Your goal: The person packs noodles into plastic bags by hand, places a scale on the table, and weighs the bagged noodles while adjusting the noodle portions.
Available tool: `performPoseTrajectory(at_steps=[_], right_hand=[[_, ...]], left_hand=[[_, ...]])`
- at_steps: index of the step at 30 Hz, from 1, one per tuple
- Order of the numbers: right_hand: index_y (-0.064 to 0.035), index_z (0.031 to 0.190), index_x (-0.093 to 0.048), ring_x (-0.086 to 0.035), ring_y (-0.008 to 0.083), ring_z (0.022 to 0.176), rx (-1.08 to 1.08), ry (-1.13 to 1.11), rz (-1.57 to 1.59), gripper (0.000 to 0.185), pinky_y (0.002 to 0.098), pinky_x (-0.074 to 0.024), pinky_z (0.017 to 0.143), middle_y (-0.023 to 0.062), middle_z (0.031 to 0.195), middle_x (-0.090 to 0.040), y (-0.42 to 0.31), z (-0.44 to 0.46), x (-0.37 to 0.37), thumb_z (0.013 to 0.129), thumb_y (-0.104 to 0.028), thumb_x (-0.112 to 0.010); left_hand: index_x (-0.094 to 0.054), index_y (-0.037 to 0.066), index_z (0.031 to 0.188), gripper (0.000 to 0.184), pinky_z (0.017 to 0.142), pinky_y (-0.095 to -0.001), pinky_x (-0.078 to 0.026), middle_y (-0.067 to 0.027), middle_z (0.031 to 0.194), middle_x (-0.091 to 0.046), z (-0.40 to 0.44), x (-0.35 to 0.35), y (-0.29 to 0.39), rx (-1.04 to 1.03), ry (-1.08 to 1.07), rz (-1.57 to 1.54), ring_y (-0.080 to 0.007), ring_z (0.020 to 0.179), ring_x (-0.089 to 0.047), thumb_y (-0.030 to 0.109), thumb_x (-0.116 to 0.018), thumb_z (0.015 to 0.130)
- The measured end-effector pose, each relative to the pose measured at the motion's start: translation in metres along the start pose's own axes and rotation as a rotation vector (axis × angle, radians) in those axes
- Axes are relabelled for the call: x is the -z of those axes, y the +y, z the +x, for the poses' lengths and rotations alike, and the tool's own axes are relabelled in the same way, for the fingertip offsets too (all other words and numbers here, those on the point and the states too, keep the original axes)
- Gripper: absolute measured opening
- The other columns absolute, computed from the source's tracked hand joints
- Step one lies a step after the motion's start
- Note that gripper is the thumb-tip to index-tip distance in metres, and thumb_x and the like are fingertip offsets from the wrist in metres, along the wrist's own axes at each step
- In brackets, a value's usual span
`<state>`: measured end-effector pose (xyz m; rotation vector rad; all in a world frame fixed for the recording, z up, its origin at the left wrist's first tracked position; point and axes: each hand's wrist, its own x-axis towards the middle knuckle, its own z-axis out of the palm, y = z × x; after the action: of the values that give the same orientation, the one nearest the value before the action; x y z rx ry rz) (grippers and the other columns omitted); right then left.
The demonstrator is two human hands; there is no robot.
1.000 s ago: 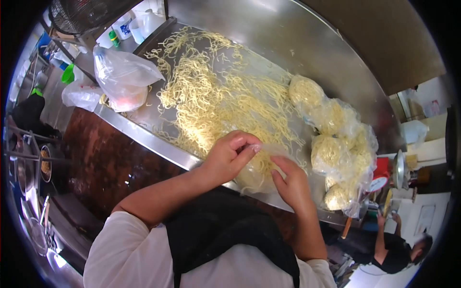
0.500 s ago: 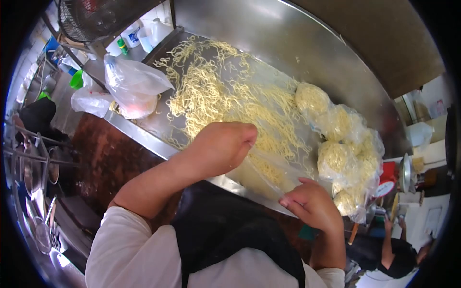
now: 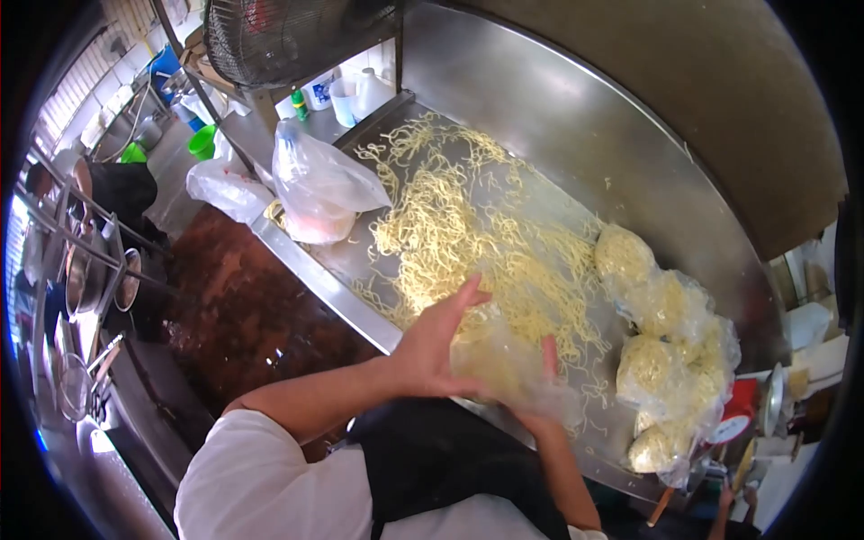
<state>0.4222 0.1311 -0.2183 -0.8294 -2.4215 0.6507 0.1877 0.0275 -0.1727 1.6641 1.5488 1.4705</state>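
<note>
A clear plastic bag [image 3: 504, 364], smeared by motion, is between my two hands above the near edge of the steel table. My left hand [image 3: 434, 349] is at the bag's left side, its thumb and fingers spread wide. My right hand [image 3: 537, 416] is at the bag's right side, mostly behind the film, with one finger pointing up; the bag rests against it. Beyond both hands lie loose yellow noodles [image 3: 432, 225], heaped and scattered. Whether any noodles are in the bag I cannot tell.
Several noodle-filled bags [image 3: 650, 360] are piled at the right. A white plastic bag [image 3: 315, 184] stands at the left edge of the steel table [image 3: 337, 301]. Past the pile is a red scale [image 3: 740, 409]. A fan [image 3: 297, 45] hangs upper left; another person [image 3: 126, 193] is far left.
The bag was stretched between my pinching hands; now it is bunched between them. My left hand has spread its fingers. The view has swung so the table sits further right and lower.
</note>
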Motion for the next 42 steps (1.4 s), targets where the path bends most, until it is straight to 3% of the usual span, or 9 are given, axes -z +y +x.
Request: performPoseTrajectory(at_steps=[8,11,12,18,21,24,27,29,42], right_hand=[[-0.0029,0.094,-0.070,-0.062,0.0333,0.090,-0.451,0.019,0.462,0.024,0.0461,-0.0484,0.079,0.0138,0.098,-0.068,0.003,0.028,-0.055,0.091,-0.025,-0.061],[-0.0018,0.099,-0.070,-0.065,0.0322,0.083,0.143,0.156,-0.225,0.026,0.0437,-0.0494,0.075,0.0162,0.091,-0.069,0.055,0.020,-0.088,0.093,-0.025,-0.059],[-0.0017,0.101,-0.070,-0.065,0.0312,0.085,-0.027,0.096,-0.062,0.027,0.0422,-0.0492,0.077,0.0158,0.093,-0.069,0.046,0.024,-0.085,0.094,-0.025,-0.059],[-0.0001,0.106,-0.068,-0.064,0.0268,0.098,-0.477,-0.059,0.429,0.029,0.0366,-0.0473,0.086,0.0155,0.105,-0.069,0.013,0.057,-0.072,0.094,-0.025,-0.058],[0.0008,0.111,-0.065,-0.063,0.0277,0.096,-0.373,-0.102,0.564,0.032,0.0376,-0.0471,0.085,0.0142,0.101,-0.068,-0.028,0.066,-0.048,0.095,-0.025,-0.056],[-0.0017,0.110,-0.064,-0.059,0.0256,0.080,-0.392,-0.097,1.011,0.032,0.0381,-0.0471,0.076,0.0099,0.085,-0.064,-0.044,0.057,-0.047,0.096,-0.029,-0.053],[-0.0076,0.099,-0.060,-0.052,0.0202,0.066,-0.617,-0.262,1.718,0.027,0.0355,-0.0449,0.068,0.0035,0.072,-0.054,-0.039,0.077,-0.044,0.097,-0.032,-0.050],[-0.0123,0.085,-0.055,-0.049,0.0171,0.061,-0.718,-0.237,2.056,0.027,0.0329,-0.0433,0.065,-0.0008,0.064,-0.046,-0.049,0.097,-0.050,0.097,-0.035,-0.048],[-0.0035,0.107,-0.061,-0.052,0.0097,0.063,-0.600,-0.346,1.058,0.026,0.0246,-0.0443,0.063,0.0013,0.078,-0.059,-0.128,0.085,-0.061,0.094,-0.026,-0.060]], left_hand=[[-0.061,0.004,0.112,0.046,0.091,-0.0476,-0.043,-0.0205,0.108,-0.060,-0.016,-0.084,-0.073,0.046,0.038,0.181,-0.0408,0.103,-0.055,0.032,-0.070,0.077],[-0.065,0.005,0.099,0.030,0.081,-0.0485,-0.044,-0.0185,0.092,-0.061,-0.020,-0.088,-0.073,0.063,0.076,0.253,-0.0406,0.091,-0.056,0.028,-0.065,0.080],[-0.065,0.006,0.097,0.026,0.078,-0.0488,-0.045,-0.0176,0.087,-0.061,-0.020,-0.087,-0.072,0.030,0.099,0.284,-0.0403,0.086,-0.057,0.027,-0.064,0.081],[-0.064,0.006,0.109,0.028,0.087,-0.0463,-0.046,-0.0179,0.098,-0.065,-0.005,-0.089,-0.089,0.572,-0.101,0.201,-0.0397,0.095,-0.060,0.022,-0.056,0.088],[-0.064,0.005,0.116,0.033,0.096,-0.0436,-0.043,-0.0196,0.113,-0.062,0.011,-0.063,-0.082,0.536,-0.074,-0.464,-0.0384,0.110,-0.056,0.025,-0.052,0.092],[-0.056,0.005,0.129,0.049,0.106,-0.0450,-0.035,-0.0201,0.133,-0.053,0.017,-0.029,-0.047,0.164,-0.126,0.008,-0.0351,0.127,-0.046,0.035,-0.055,0.090],[-0.048,0.007,0.137,0.069,0.112,-0.0517,-0.026,-0.0189,0.145,-0.041,0.025,0.015,0.009,0.315,-0.433,0.123,-0.0334,0.138,-0.035,0.044,-0.063,0.081],[-0.044,0.008,0.139,0.076,0.112,-0.0554,-0.024,-0.0180,0.142,-0.045,0.002,0.002,0.004,0.280,-0.238,0.480,-0.0339,0.136,-0.038,0.046,-0.065,0.077],[-0.053,0.005,0.132,0.058,0.114,-0.0552,-0.023,-0.0134,0.145,-0.044,-0.034,0.013,-0.062,0.259,-0.114,0.820,-0.0317,0.136,-0.038,0.037,-0.057,0.084]])
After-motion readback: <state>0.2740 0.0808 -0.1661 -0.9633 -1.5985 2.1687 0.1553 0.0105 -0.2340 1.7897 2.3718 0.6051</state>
